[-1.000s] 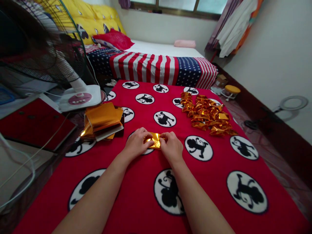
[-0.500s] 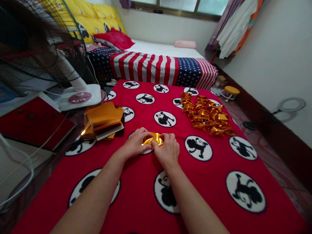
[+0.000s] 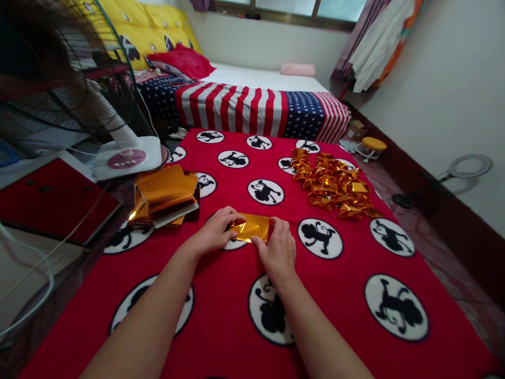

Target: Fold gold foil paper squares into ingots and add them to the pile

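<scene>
A shiny gold foil paper (image 3: 254, 227), folded into a flat oblong, lies across the middle of the red cloth (image 3: 232, 295). My left hand (image 3: 216, 230) pinches its left end between thumb and fingers. At the opposite end, my right hand (image 3: 279, 247) grips the paper, with the thumb along the near edge and the fingertips behind. To the left sits a loose stack of gold foil sheets (image 3: 168, 189). Several folded gold foil pieces (image 3: 335, 184), shaped like ingots, lie in rows at the far right of the cloth.
An electric fan (image 3: 128, 155) stands left of the cloth, its cables hanging down beside a red panel (image 3: 51, 195). Beyond the far edge is a bed with a striped and starred cover (image 3: 236, 110). A yellow-topped stool (image 3: 374, 143) and a ring-shaped stand (image 3: 469, 166) are on the right.
My right hand has slid slightly right, away from the left one. The foil paper between them now shows flatter and longer, where before it was bowed. The whole view has shifted slightly.
</scene>
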A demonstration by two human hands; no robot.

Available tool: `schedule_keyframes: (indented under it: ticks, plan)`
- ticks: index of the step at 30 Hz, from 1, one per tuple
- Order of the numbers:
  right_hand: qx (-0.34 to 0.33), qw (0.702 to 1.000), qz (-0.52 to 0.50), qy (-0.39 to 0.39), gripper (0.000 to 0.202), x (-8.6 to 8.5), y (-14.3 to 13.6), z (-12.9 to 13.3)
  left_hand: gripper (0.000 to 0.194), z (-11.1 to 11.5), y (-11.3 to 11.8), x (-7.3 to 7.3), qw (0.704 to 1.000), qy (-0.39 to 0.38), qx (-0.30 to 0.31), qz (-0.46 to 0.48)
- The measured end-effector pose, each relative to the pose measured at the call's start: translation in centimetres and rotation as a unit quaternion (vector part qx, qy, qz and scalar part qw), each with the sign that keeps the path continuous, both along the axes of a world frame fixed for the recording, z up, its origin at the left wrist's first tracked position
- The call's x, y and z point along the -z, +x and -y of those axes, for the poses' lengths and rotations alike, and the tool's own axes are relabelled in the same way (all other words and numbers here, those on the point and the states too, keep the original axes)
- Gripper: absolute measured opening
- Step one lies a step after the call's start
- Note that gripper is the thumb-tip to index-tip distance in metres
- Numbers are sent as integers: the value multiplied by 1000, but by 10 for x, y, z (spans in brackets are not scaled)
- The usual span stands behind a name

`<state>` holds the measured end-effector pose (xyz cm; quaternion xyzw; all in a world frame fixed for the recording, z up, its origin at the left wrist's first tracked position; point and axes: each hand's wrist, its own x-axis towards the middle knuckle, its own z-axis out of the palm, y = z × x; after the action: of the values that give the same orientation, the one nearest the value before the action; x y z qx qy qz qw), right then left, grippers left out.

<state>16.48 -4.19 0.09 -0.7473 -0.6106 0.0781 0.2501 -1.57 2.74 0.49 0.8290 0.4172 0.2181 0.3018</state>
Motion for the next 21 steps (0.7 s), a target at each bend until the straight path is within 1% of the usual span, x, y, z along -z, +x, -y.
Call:
schedule_keyframes:
  ticks: [2, 6, 8, 12, 17, 21]
  plan:
    - [4, 1000, -3, -10, 53, -1, 2, -1, 37, 0, 0, 1, 1000, 0, -1, 1]
    - [5, 999, -5, -50, 41, -5, 4, -4, 37, 0, 0, 3, 1000, 10, -11, -4]
    - [-1, 998, 1, -56, 36, -6, 4, -5, 38, 1, 0, 3, 1000, 13, -17, -9]
    - [-7, 999, 20, -43, 27, -6, 3, -3, 40, 3, 2, 3, 999, 13, -30, -15]
    - [-20, 1000, -4, -14, 6, -3, 3, -1, 42, 5, 4, 5, 999, 15, -46, -18]
    - [-23, 999, -36, -20, 5, -5, 9, -4, 34, 8, 12, 5, 996, 21, -78, -34]
